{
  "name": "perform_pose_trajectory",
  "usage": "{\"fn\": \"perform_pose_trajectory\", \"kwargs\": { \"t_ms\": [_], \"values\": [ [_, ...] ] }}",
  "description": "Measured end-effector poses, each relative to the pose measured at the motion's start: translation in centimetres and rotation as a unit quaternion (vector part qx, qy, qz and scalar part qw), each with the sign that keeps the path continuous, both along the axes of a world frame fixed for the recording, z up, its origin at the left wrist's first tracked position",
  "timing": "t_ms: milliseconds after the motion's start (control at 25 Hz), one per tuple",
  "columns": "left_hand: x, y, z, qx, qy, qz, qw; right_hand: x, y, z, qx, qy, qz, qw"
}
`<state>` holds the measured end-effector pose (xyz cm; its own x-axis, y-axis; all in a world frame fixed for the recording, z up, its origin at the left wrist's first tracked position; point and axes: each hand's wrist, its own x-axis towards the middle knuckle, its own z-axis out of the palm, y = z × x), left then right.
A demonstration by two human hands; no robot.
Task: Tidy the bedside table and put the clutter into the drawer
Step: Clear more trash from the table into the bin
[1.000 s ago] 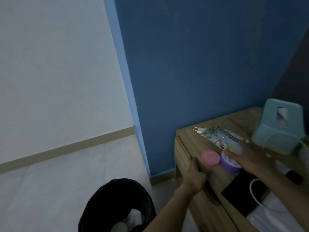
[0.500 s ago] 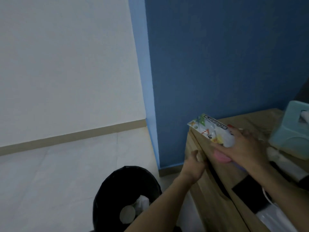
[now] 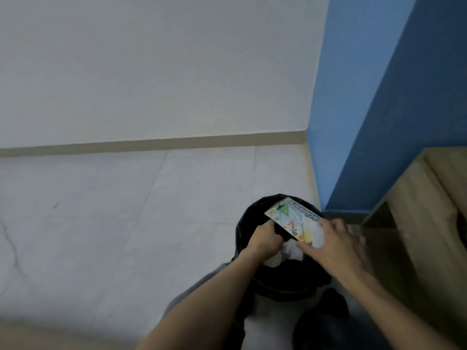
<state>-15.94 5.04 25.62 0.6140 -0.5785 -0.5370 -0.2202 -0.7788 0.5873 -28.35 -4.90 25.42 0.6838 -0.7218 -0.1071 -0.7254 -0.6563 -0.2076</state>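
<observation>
Fingers [image 3: 328, 224] of right hand [image 3: 337, 246] pinch packet [image 3: 294, 223] — long axis up-left; above bin [image 3: 242, 229].

Wide bare floor [image 3: 126, 223] is lying open to the left of the bin [image 3: 243, 228]. The table [image 3: 417, 210] is standing close on its right, and the blue wall [image 3: 379, 122] is closing off the back. The left hand [image 3: 265, 241], gripping the rim, and the right hand [image 3: 336, 245], holding the packet [image 3: 295, 224], are covering much of its mouth.

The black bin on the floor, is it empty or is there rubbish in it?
Not empty: white crumpled rubbish shows inside the black bin, beneath the printed packet the right hand holds.
</observation>
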Motion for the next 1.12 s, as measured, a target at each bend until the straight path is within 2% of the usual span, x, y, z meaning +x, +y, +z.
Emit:
{"fn": "perform_pose_trajectory", "kwargs": {
  "t_ms": [120, 280, 480, 640, 920, 1120],
  "values": [
    [0.9, 3.4, -2.6, 0.037, 0.020, 0.014, 0.999, 1.2, 2.1, -4.0, 0.054, 0.088, -0.013, 0.995],
    [1.1, 5.0, -4.7, 0.051, 0.032, 0.012, 0.998, 2.6, 3.3, -7.4, 0.039, 0.126, -0.026, 0.991],
    [0.9, 5.8, -5.9, 0.061, 0.046, 0.008, 0.997, 2.7, 2.8, -9.4, 0.109, 0.028, -0.107, 0.988],
    [0.9, 6.6, -6.4, 0.068, 0.047, -0.002, 0.997, 0.7, 3.2, -10.7, 0.189, 0.035, -0.214, 0.958],
    [1.9, 5.9, -7.1, -0.010, 0.038, 0.044, 0.998, 2.4, 2.3, -11.1, 0.202, -0.039, -0.202, 0.958],
    [4.9, 4.4, -7.8, -0.061, -0.008, 0.071, 0.996, 4.0, 0.0, -11.8, 0.250, -0.151, -0.123, 0.948]
  ]
}}
